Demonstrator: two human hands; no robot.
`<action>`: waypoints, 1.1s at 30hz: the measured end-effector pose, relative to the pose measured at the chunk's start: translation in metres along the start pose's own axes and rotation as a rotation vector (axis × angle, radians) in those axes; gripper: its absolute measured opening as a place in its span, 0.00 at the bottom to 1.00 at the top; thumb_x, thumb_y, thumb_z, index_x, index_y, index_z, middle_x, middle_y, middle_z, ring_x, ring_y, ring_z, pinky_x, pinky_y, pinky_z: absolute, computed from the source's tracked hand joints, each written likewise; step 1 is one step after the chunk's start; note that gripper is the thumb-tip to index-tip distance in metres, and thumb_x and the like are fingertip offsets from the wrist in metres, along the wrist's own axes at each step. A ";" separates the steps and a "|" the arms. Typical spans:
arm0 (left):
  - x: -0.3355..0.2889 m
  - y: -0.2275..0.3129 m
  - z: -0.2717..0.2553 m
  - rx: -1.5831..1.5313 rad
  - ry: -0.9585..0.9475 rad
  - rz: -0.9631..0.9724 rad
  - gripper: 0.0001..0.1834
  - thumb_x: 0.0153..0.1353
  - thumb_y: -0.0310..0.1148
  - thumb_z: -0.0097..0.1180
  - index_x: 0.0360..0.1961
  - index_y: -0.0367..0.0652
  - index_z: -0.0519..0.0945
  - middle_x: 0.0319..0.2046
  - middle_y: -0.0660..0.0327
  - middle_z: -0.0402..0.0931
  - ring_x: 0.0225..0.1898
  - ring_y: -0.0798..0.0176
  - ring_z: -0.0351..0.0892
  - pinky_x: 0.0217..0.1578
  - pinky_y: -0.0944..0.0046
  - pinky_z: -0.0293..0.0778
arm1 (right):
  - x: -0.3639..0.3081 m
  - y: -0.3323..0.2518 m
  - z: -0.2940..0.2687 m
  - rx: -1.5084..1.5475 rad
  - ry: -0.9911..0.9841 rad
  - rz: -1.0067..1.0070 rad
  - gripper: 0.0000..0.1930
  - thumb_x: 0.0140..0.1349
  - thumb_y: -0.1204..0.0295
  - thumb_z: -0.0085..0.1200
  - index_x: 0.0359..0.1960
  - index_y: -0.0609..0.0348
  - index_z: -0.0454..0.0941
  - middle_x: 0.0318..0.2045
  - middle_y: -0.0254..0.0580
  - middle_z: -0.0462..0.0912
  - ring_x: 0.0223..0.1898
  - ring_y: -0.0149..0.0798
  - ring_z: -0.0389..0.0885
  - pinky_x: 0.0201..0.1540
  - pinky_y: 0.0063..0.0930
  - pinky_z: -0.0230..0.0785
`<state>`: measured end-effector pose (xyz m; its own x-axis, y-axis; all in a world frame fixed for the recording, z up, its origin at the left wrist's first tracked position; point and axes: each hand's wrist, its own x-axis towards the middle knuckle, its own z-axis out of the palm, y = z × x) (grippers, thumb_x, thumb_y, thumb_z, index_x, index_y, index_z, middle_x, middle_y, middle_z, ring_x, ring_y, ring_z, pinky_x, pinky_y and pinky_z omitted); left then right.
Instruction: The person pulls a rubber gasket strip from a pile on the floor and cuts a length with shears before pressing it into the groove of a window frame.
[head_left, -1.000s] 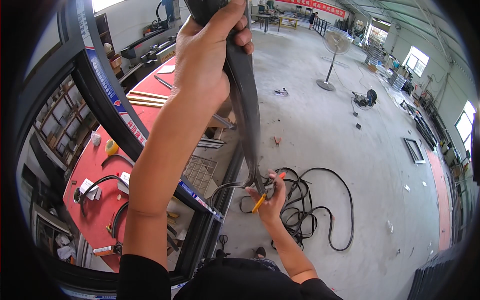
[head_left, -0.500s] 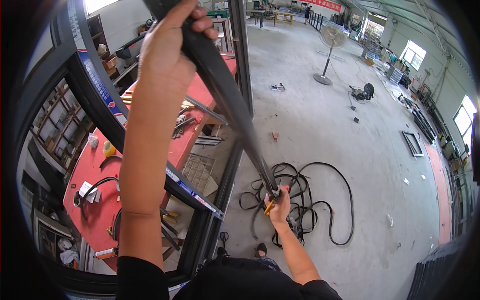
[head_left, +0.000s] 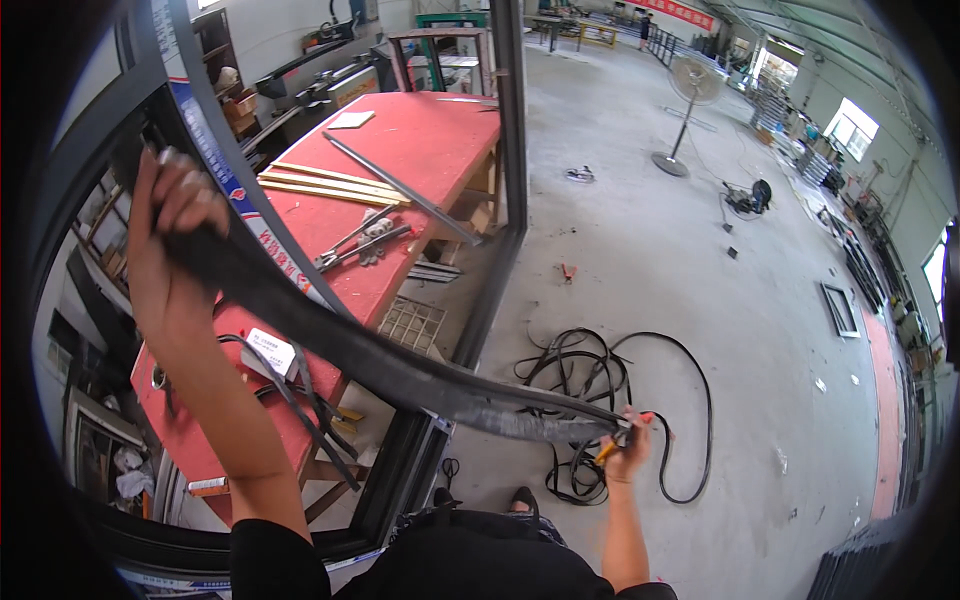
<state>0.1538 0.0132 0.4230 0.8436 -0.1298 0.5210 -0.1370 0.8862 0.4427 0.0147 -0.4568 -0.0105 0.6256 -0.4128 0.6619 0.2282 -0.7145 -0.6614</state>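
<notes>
A long black rubber sealing strip [head_left: 400,375] stretches between my hands, sagging in a curve across the dark window frame [head_left: 515,130]. My left hand [head_left: 185,205] is closed around its upper end beside the frame's left upright, somewhat blurred. Lower right, my right hand [head_left: 627,458] is closed on a pair of cutters [head_left: 606,452] with orange and red handle parts. The strip's other end meets the cutters' jaws; whether my fingers also pinch it, I cannot tell. Below, a tangled heap of the same black strip [head_left: 708,400] lies on the floor.
Behind the frame stands a red-topped workbench [head_left: 430,135] with yellow strips [head_left: 330,187], tools and a white box [head_left: 270,352]. Red-handled pliers [head_left: 568,272] lie on the concrete floor. Farther off are a standing fan [head_left: 694,85] and a small metal frame [head_left: 839,310].
My left hand has swung down and left toward the frame's upright. My right hand has moved right and slightly down with the cutters. The strip now slants more flatly across the frame.
</notes>
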 end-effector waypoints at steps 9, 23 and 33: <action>-0.140 0.107 -0.084 -0.074 0.444 0.312 0.11 0.70 0.33 0.52 0.30 0.44 0.67 0.22 0.69 0.61 0.21 0.74 0.61 0.26 0.72 0.65 | 0.109 -0.068 -0.022 -0.158 -0.179 -0.557 0.24 0.50 0.68 0.61 0.50 0.51 0.70 0.40 0.44 0.84 0.32 0.47 0.82 0.33 0.38 0.74; -0.227 0.220 -0.271 -0.240 0.970 0.505 0.10 0.61 0.27 0.61 0.26 0.39 0.72 0.18 0.66 0.67 0.18 0.70 0.68 0.23 0.70 0.73 | 0.156 -0.178 0.094 0.419 -0.922 -0.426 0.25 0.39 0.85 0.61 0.44 0.59 0.74 0.31 0.42 0.82 0.28 0.42 0.80 0.34 0.29 0.73; -0.244 0.231 -0.383 -0.070 1.192 0.464 0.18 0.66 0.35 0.57 0.20 0.43 0.70 0.14 0.65 0.68 0.16 0.68 0.66 0.25 0.64 0.73 | 0.126 -0.186 0.116 0.241 -0.998 -0.660 0.25 0.41 0.78 0.67 0.45 0.58 0.73 0.22 0.43 0.77 0.23 0.47 0.77 0.27 0.36 0.68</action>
<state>0.1155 0.4203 0.1189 0.6705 0.6413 -0.3730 -0.5455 0.7669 0.3381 0.1371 -0.3104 0.1551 0.6114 0.6805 0.4039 0.7848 -0.4560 -0.4197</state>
